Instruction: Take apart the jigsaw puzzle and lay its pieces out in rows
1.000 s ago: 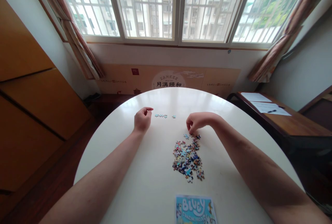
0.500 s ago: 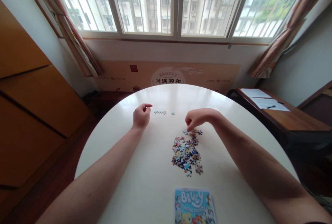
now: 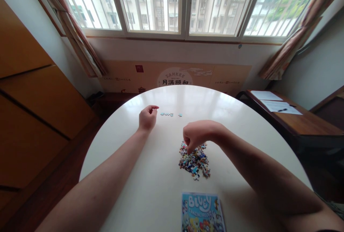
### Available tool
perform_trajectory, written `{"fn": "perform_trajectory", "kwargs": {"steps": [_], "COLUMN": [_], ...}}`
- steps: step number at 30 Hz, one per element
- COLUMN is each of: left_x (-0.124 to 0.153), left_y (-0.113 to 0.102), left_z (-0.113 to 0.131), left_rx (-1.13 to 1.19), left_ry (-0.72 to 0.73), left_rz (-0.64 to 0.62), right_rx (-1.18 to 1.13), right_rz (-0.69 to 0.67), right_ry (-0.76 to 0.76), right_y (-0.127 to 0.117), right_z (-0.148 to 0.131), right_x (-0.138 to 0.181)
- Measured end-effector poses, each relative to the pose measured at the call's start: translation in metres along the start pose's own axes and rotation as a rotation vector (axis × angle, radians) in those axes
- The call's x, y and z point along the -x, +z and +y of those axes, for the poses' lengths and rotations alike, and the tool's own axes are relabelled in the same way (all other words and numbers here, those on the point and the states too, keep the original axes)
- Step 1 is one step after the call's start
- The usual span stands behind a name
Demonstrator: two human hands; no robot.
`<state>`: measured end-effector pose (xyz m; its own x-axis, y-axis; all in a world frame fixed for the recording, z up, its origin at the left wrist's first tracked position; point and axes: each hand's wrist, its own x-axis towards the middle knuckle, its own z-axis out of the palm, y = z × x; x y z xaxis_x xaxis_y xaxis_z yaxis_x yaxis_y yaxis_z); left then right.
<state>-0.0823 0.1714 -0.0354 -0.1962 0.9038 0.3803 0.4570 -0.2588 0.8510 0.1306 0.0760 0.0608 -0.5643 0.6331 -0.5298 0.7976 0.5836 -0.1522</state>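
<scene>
A heap of small colourful puzzle pieces [image 3: 196, 162] lies in the middle of a round white table [image 3: 134, 174]. My right hand [image 3: 197, 134] hovers over the heap's far edge, fingers curled down and pinched among the pieces. Whether a piece is in the pinch I cannot make out. My left hand [image 3: 147, 118] rests on the table to the left, loosely curled, thumb and forefinger close together. Just right of it lie a short joined strip of light-blue pieces [image 3: 166, 114] and a single blue piece [image 3: 180, 115].
A puzzle picture card with "Bluey" on it [image 3: 202, 212] lies at the near table edge. A brown side table [image 3: 295, 121] with papers and a pen stands to the right. Wooden cabinets are on the left, windows with curtains beyond.
My right hand has moved nearer and left, from the heap's far end onto the heap, fingers dipping into the pieces. My left hand has stayed put.
</scene>
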Motion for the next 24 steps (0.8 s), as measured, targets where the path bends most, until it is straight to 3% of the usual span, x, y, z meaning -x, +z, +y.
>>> {"fn": "perform_trajectory", "kwargs": {"steps": [9, 18, 24], "left_x": [0.001, 0.002, 0.001], "left_y": [0.0, -0.001, 0.001], "left_z": [0.002, 0.002, -0.001], "left_rx": [0.009, 0.008, -0.003], "left_ry": [0.009, 0.012, 0.013], "left_rz": [-0.005, -0.006, -0.007], "right_rx": [0.111, -0.07, -0.157], "right_rz": [0.065, -0.095, 0.001], "right_ry": [0.117, 0.068, 0.067], "right_y": [0.002, 0.0, -0.002], "right_z": [-0.014, 0.008, 0.03], "right_x": [-0.001, -0.009, -0.006]}}
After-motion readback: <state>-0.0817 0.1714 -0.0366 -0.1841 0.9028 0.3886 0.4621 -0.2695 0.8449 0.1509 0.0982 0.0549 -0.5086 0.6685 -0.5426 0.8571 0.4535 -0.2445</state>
